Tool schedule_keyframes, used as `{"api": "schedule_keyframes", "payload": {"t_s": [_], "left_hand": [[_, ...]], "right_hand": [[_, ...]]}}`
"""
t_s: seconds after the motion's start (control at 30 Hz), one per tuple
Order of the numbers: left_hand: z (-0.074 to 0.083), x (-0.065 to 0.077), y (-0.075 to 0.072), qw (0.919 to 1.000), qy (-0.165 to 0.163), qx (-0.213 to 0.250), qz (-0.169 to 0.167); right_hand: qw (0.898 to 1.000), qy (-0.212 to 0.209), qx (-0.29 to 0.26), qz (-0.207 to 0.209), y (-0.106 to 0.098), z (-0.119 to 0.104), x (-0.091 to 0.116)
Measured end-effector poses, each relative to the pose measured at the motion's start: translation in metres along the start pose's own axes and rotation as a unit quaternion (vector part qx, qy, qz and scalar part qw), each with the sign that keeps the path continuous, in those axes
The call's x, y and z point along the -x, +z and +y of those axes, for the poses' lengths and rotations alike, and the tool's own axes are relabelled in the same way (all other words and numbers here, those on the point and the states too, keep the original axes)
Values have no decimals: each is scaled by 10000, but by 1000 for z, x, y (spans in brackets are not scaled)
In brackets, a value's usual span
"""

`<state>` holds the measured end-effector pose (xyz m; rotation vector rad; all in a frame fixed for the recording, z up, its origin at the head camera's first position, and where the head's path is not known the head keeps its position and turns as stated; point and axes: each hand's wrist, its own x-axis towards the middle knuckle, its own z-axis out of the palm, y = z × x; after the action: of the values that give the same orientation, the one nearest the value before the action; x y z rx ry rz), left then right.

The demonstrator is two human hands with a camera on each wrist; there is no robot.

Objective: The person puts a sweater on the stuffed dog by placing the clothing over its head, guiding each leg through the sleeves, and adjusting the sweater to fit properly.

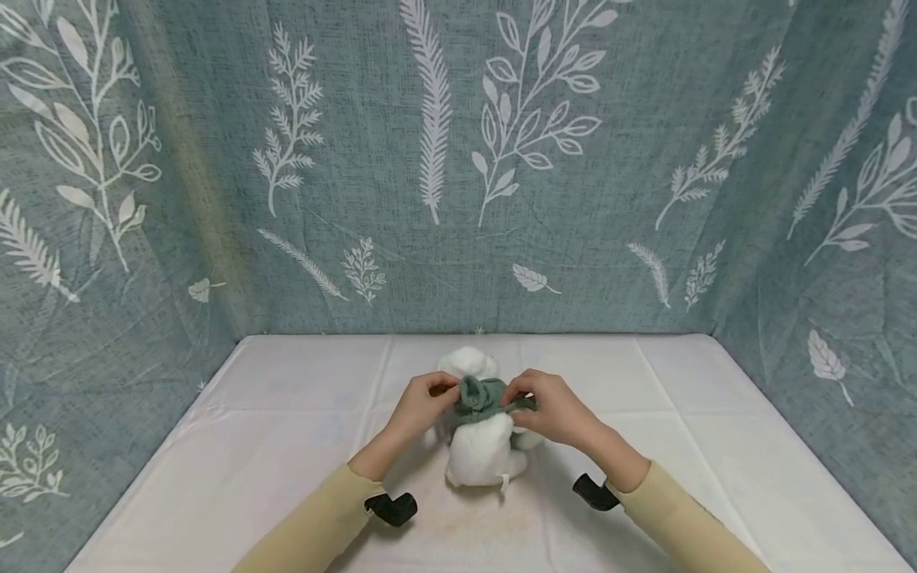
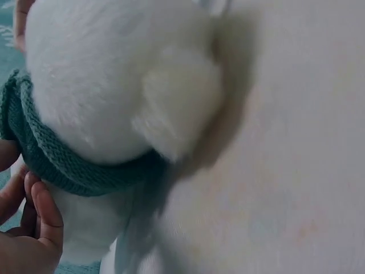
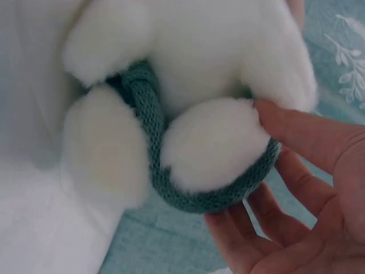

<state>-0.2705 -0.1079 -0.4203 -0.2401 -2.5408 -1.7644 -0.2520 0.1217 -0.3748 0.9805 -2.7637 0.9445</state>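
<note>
A white plush toy [image 1: 478, 455] lies in the middle of the white-covered table, with a green knitted garment [image 1: 484, 399] bunched round its middle. At the garment's left side my left hand [image 1: 421, 404] pinches the knit; the left wrist view shows thumb and curled fingers at its rolled edge [image 2: 74, 171]. My right hand [image 1: 555, 407] holds the other side. In the right wrist view a loop of the knit [image 3: 199, 200] passes round one stubby limb [image 3: 214, 145], with the right thumb against the limb and fingers under the loop. The toy's face is not visible.
A white cloth [image 1: 301, 414] covers the table. Blue-green curtains [image 1: 458, 175] with white leaf patterns stand behind it and along both sides. Black wrist-worn devices [image 1: 391, 508] sit below both forearms, close to the tabletop.
</note>
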Motion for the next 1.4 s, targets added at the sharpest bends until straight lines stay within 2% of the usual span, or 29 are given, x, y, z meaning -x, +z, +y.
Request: {"api": "schedule_keyframes", "payload": {"t_s": [0.13, 0.27, 0.4, 0.57, 0.63, 0.7, 0.87, 1.0, 1.1, 1.23, 1.33, 1.4], "left_hand": [[2, -1, 2, 9998, -151, 127, 14], [3, -1, 3, 9999, -90, 2, -44], [3, -1, 5, 9999, -79, 91, -7], [4, -3, 9, 9979, -153, 380, 503], [4, -4, 12, 9957, -179, 510, 754], [4, -5, 14, 9950, -150, 416, 898], [7, -6, 19, 9954, 223, -316, 882], [13, -2, 13, 9929, 742, -125, 920], [19, 5, 5, 9909, 1177, -20, 645], [25, 14, -3, 9827, 1772, -542, -44], [27, 17, -6, 9762, 1902, -993, -304], [27, 17, -6, 9754, 1801, -1210, -392]], "right_hand": [[9997, -47, -170, 165, 3, 3, 1], [9984, 116, -466, 282, 2, 4, 1], [9968, 206, -687, 359, 0, 5, 1], [9943, 271, -994, 284, -10, 9, 5], [9946, 329, -948, 248, -16, 10, 9], [9950, 512, -856, 85, -19, 11, 12], [9914, 997, -568, -630, -19, 15, 15], [9888, 993, -710, -863, -18, 17, 12], [9877, 853, -850, -996, -21, 16, 10], [9880, 715, -874, -1050, -25, 13, 7], [9908, 817, -751, -769, -24, 9, 4], [9934, 899, -573, -422, -22, 6, 1]]}}
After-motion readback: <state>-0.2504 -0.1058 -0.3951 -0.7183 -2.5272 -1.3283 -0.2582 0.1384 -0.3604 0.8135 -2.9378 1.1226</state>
